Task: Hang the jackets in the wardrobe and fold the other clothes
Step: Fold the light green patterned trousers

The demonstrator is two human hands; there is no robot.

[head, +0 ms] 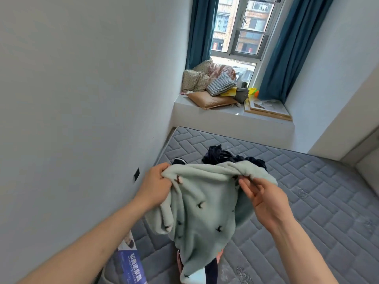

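The grey quilted mattress (307, 201) lies bare and open to the right of the held mint fleece garment (201, 206). A dark clothes heap (223, 155) blocks the way just behind it. The white wall (82, 99) closes the left side; the cluttered window ledge (229, 114) bounds the far end.
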